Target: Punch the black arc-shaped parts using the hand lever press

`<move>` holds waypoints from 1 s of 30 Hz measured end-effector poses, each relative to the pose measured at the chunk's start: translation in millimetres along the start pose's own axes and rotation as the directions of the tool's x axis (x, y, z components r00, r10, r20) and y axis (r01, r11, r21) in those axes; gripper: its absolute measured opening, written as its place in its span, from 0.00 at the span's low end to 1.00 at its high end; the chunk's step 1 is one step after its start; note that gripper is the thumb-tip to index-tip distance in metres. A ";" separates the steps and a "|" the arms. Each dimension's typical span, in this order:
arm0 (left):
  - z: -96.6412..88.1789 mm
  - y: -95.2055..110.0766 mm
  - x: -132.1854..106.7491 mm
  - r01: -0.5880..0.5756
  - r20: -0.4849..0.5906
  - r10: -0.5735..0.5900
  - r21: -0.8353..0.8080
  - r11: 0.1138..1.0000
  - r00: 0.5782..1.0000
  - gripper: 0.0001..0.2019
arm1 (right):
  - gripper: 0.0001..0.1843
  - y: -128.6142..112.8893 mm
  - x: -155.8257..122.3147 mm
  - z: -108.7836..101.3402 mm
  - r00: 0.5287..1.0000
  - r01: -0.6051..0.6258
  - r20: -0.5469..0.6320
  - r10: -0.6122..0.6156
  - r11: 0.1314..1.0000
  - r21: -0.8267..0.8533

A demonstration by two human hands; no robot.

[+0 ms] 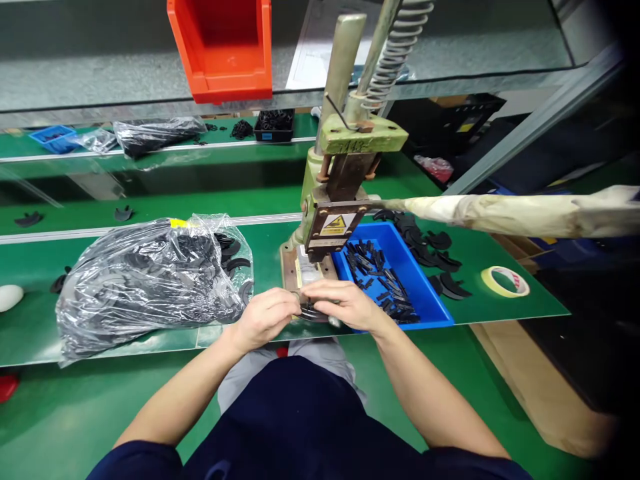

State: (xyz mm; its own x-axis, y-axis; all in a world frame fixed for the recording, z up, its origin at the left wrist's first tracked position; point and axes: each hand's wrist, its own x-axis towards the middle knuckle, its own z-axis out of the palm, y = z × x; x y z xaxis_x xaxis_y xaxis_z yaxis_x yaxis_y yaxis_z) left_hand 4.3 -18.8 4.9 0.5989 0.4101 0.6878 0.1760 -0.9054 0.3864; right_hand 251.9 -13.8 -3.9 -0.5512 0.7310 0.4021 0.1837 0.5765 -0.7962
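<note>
At the front of a hand press, my two hands meet over a curved black plastic part on the press base. My left hand pinches the part's left end, fingers closed. From the right, my right hand has its thumb and fingers bent around the other side of the part. The fingers partly cover the part, so its seating on the base is hidden. Above my hands hangs the press ram, with a yellow warning label on its front.
A clear bag of curved black parts lies left. Right of the press stands a blue tray of small black pieces, with loose curved parts and a tape roll beyond. The wrapped press lever reaches right; an orange bin sits above.
</note>
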 end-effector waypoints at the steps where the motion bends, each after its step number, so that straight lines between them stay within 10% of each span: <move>1: -0.2 0.4 -0.4 -0.004 0.008 0.004 -0.005 1.000 1.000 0.09 | 0.14 -2.8 4.3 0.0 0.997 0.011 0.076 -0.013 1.000 0.015; 11: -6.8 3.7 -4.4 0.010 0.069 -0.007 -0.050 0.999 0.998 0.09 | 0.12 -15.6 8.6 5.0 0.970 -0.015 0.245 -0.002 0.998 0.067; 30: -7.6 31.5 -3.6 0.117 0.098 -0.110 -0.078 0.990 0.989 0.09 | 0.11 -26.0 -14.2 13.7 0.988 -0.120 0.103 0.116 0.992 0.026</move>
State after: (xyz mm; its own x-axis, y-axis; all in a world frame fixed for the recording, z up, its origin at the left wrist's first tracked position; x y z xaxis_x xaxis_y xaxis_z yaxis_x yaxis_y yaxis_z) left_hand 1.8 -48.0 19.2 0.6498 0.4940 0.5778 0.1833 -0.8395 0.5115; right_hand 243.8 -44.2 4.9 -0.6073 0.7515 0.2578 0.2274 0.4753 -0.8499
